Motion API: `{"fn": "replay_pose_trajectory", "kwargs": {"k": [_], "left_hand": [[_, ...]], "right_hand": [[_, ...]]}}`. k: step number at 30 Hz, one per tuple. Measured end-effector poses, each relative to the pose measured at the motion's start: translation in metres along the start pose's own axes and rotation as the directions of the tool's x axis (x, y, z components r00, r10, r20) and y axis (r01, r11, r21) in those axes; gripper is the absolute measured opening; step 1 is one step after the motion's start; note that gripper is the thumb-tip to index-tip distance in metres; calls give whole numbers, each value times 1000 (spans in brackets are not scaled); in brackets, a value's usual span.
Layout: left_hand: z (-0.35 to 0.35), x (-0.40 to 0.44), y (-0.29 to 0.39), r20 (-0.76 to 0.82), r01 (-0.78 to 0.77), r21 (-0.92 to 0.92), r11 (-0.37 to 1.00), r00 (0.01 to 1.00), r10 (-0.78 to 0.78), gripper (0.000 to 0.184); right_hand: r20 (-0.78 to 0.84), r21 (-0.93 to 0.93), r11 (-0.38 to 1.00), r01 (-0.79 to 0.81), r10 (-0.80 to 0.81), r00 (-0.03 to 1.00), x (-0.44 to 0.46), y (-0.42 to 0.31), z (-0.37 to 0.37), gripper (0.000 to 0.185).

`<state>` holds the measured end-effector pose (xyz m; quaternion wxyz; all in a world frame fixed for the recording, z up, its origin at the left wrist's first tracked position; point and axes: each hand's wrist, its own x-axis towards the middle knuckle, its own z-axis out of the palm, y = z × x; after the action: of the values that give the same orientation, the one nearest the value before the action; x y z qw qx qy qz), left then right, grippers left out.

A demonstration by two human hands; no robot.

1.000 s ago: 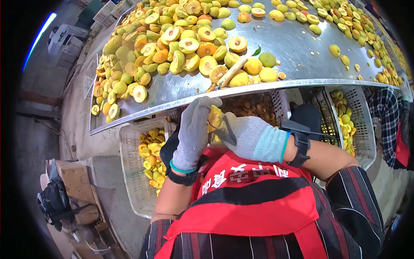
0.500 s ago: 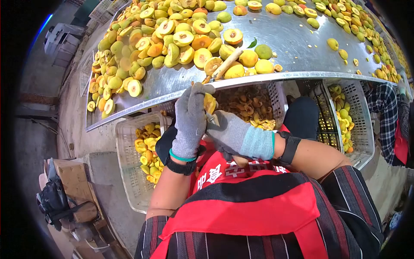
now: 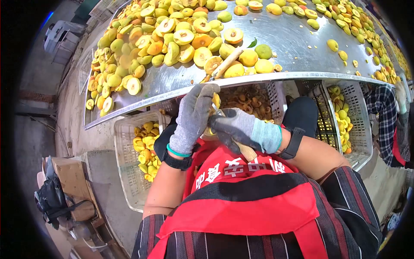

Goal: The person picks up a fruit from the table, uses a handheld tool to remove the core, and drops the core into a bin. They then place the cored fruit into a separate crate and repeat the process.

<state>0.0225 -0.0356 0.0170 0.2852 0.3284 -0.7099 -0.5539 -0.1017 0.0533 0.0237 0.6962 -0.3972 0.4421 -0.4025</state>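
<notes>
My left hand (image 3: 195,116), in a grey glove, is closed around a yellow peach half (image 3: 216,100), mostly hidden by the fingers. My right hand (image 3: 239,128), gloved in grey with a dark palm, grips a pitting tool by its wooden handle (image 3: 246,152), whose end sticks out below the fist. The tool's metal end (image 3: 220,113) meets the peach half; its exact shape is hidden. Just beyond the hands, another wooden-handled tool (image 3: 227,63) leans on peach halves at the metal table's (image 3: 172,83) near edge.
Cut peaches (image 3: 172,36) are heaped on the table. Below it stands a crate of brown scraps (image 3: 248,101). A white crate (image 3: 125,172) with yellow pieces is at my left, another crate (image 3: 360,116) at right. A co-worker's plaid sleeve (image 3: 381,116) shows far right.
My right hand has turned, so its dark fingers and the wooden handle now show more. The left hand still holds the peach half and has shifted slightly.
</notes>
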Motion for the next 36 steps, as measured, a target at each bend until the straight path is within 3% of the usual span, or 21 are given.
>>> {"fn": "replay_pose_trajectory", "kwargs": {"k": [3,4,6,7,8,9,10,11,12,18,19,20,21,25,27,29,30,31,32,33,36], "left_hand": [[-7,1,1,105,-46,60,997,994,40,28],[-8,1,2,158,-87,113,990,985,68,29],[-7,2,-6,138,7,43,999,990,-13,30],[-6,2,-10,118,-34,5,999,993,33,31],[-6,0,-11,95,-71,-33,997,993,74,31],[-6,-1,-10,91,-67,-34,997,993,70,31],[-6,1,-6,72,-59,-99,993,995,66,37],[-6,1,-1,56,-48,-164,985,997,58,43],[-4,-1,1,41,-39,-228,973,998,49,50],[7,-2,2,-31,17,-373,928,999,-31,57],[9,-4,0,-31,65,-443,894,996,-88,58],[11,-3,-2,-36,63,-444,894,995,-89,58],[13,-2,-4,-48,67,-448,892,994,-99,59],[15,-3,-5,-77,49,-367,929,994,-83,57],[14,-2,-10,-81,36,-338,940,994,-68,54],[13,-3,-17,-109,-248,-137,959,966,234,52],[11,-2,-17,-114,-247,-136,959,966,233,52],[8,-1,-14,-66,-183,-201,962,983,173,50],[6,-2,-9,-17,-116,-263,958,993,116,48],[4,-3,-2,31,-59,-331,942,997,74,48],[9,-6,-3,6,-60,-349,935,998,67,56]], "right_hand": [[-81,-367,911,-188,170,982,-3,-15,7,22],[-78,-368,910,-190,173,982,-4,-14,9,22],[-109,-350,931,-100,66,992,-3,-12,11,21],[9,-301,950,-82,88,996,3,2,6,23],[10,-300,950,-88,96,995,-1,2,6,23],[83,89,985,-145,137,987,-6,0,7,22],[167,459,864,-208,146,975,-10,-4,7,21],[310,651,688,-320,144,940,-12,-7,6,23],[395,695,593,-406,157,905,-8,-7,2,25],[408,724,545,-423,155,900,-10,-11,6,27],[190,510,821,-259,186,964,-11,-11,12,27],[-28,185,976,-115,122,992,-10,-11,15,28],[9,-99,984,146,-146,989,-4,0,11,27],[-167,-153,988,-25,-1,986,0,-1,20,34],[-151,66,994,-84,93,984,-3,-2,19,32],[-18,287,946,-147,159,987,-11,-5,14,25],[153,576,759,-304,265,952,-10,-6,13,26],[292,678,634,-372,232,928,-11,-9,8,26],[420,745,493,-449,176,890,-14,-13,3,27],[354,765,495,-413,214,911,-20,-21,7,28],[400,728,553,-406,139,906,-17,-10,1,28]]}}
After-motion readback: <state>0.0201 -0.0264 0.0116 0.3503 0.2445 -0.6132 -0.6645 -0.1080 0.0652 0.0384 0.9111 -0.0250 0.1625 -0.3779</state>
